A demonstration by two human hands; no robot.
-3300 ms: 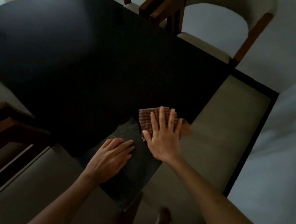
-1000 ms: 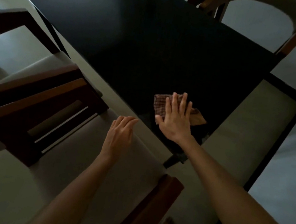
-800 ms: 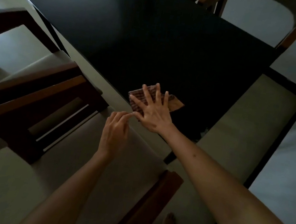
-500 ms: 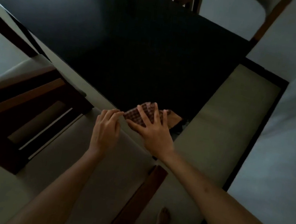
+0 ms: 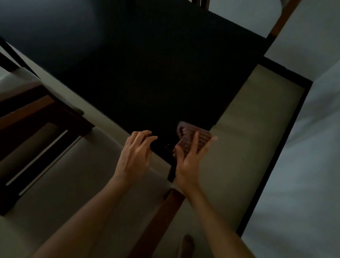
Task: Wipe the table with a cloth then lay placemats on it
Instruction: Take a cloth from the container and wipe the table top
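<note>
We are at the near right corner of the dark table (image 5: 118,55), and the brown checked cloth (image 5: 192,137) lies right on that corner, its far edge close to the table's right side. We judge the cloth to be light and limp, folded into a small pad; it will bunch and slide easily on this glossy top, so the sensible way to work it is a flat palm pressing on its middle, not a pinch at one edge. A pinch would only drag a loose tail across the surface.

Our right hand (image 5: 189,160) lies on the cloth with fingers spread and fairly straight, palm down, pressing the nearer part of it against the table; nothing is curled round the fabric. The wrist is low and the forearm runs back toward us at a slant from the lower right. Motion blur softens the fingertips, so we cannot tell whether the thumb tucks under the cloth's edge.

Our left hand (image 5: 136,152) holds nothing. Its fingers are bent at the knuckles and their tips rest on the table's near edge just left of the cloth, seemingly steadying us. A wooden chair (image 5: 38,135) stands tucked in on our left. No placemats are in view.
</note>
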